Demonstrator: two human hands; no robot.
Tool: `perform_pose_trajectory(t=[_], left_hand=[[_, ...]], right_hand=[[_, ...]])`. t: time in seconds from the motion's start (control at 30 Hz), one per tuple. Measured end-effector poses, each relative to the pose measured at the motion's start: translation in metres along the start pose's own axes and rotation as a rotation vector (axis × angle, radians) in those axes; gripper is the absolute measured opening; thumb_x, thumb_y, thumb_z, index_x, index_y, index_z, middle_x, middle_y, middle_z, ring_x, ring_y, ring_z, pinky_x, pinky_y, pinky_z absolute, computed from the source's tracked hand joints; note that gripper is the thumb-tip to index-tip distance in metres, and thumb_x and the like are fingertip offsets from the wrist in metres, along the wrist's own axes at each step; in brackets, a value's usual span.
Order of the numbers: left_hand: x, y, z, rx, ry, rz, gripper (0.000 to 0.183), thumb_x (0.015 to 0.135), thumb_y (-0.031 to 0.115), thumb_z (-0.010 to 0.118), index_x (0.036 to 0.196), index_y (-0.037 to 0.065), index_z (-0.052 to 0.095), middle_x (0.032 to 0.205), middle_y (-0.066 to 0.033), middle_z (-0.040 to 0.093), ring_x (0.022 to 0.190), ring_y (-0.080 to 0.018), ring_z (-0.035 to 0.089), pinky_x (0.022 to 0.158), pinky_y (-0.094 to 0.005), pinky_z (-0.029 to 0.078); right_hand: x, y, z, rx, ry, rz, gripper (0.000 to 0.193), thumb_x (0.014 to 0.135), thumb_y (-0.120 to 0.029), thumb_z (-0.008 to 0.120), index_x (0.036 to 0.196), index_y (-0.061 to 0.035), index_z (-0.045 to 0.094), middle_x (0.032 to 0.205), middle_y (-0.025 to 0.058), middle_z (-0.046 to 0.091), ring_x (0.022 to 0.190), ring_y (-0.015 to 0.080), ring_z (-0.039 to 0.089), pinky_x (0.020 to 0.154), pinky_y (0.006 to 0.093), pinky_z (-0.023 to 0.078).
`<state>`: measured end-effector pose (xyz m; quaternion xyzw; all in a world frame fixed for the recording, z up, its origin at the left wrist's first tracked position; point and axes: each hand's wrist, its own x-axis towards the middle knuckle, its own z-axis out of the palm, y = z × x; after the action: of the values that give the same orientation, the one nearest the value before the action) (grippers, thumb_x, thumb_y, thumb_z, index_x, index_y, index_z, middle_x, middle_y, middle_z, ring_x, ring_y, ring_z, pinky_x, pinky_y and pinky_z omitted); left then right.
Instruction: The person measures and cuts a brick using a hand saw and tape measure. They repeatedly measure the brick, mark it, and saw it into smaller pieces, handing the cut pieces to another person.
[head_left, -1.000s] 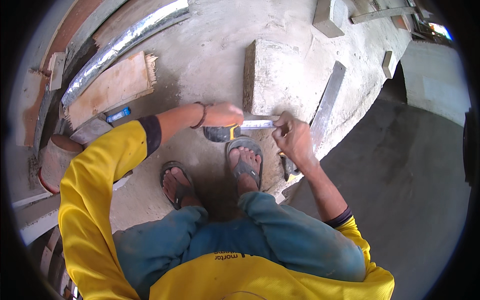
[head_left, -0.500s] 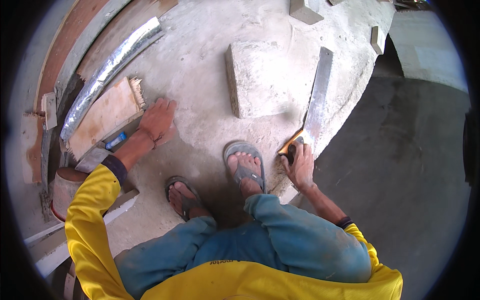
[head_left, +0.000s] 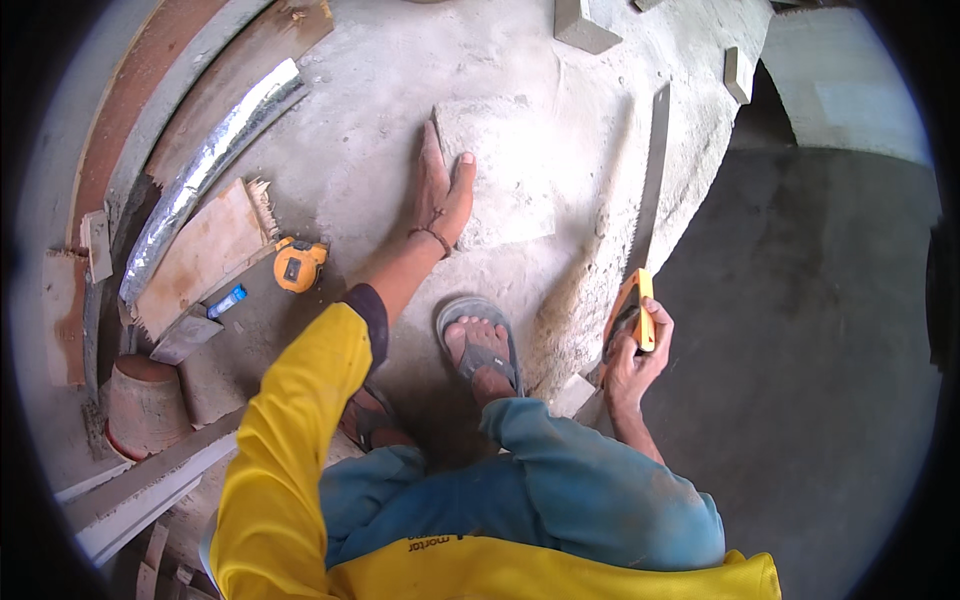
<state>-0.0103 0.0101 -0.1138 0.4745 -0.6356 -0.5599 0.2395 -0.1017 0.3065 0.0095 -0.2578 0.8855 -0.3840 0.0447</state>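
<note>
My left hand (head_left: 441,186) lies flat with fingers together against the left edge of a pale grey block (head_left: 505,170) on the dusty concrete floor. My right hand (head_left: 636,358) grips the orange handle of a hand saw (head_left: 650,205), whose long blade points away from me along the block's right side. A yellow tape measure (head_left: 299,265) sits on the floor to the left, apart from both hands. My sandalled foot (head_left: 480,345) stands just below the block.
A wooden board (head_left: 200,255), a silver foil strip (head_left: 205,175) and a blue marker (head_left: 226,301) lie at the left. A clay pot (head_left: 145,405) stands lower left. Small block offcuts (head_left: 585,25) lie at the top. A darker lower floor (head_left: 800,350) drops off to the right.
My left hand put down the tape measure at the left and came back onto the block's edge. My right hand took up the saw by its handle.
</note>
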Motion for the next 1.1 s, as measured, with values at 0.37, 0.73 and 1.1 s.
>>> perform_pose_trajectory(t=[0.37, 0.73, 1.1], left_hand=[[0.006, 0.010, 0.058, -0.019, -0.090, 0.171, 0.084, 0.096, 0.026, 0.060, 0.161, 0.002, 0.012, 0.162, -0.0289, 0.023, 0.150, -0.0428, 0.026, 0.125, -0.0490, 0.023], [0.101, 0.016, 0.050, 0.269, -0.156, 0.375, 0.064, 0.094, 0.044, 0.062, 0.144, 0.007, 0.047, 0.136, -0.0216, 0.055, 0.134, -0.0378, 0.050, 0.112, -0.0494, 0.040], [0.090, 0.018, 0.056, 0.314, -0.170, 0.394, 0.046, 0.096, 0.037, 0.062, 0.130, 0.007, 0.054, 0.131, -0.0218, 0.056, 0.127, -0.0397, 0.051, 0.109, -0.0481, 0.041]], right_hand=[[0.037, -0.076, 0.036, 0.400, -0.014, 0.032, 0.023, 0.105, -0.011, 0.052, 0.122, 0.0021, 0.060, 0.076, -0.0014, 0.058, 0.058, 0.0019, 0.049, 0.052, 0.0190, 0.038], [0.043, -0.077, 0.054, 0.232, -0.032, 0.035, 0.020, 0.105, -0.013, 0.052, 0.114, 0.0007, 0.063, 0.067, -0.0011, 0.056, 0.055, 0.0034, 0.051, 0.050, 0.0225, 0.040], [0.063, -0.094, 0.032, 0.063, -0.008, -0.054, 0.021, 0.104, -0.021, 0.060, 0.106, -0.0005, 0.063, 0.068, 0.0026, 0.062, 0.054, 0.0065, 0.056, 0.050, 0.0242, 0.043]])
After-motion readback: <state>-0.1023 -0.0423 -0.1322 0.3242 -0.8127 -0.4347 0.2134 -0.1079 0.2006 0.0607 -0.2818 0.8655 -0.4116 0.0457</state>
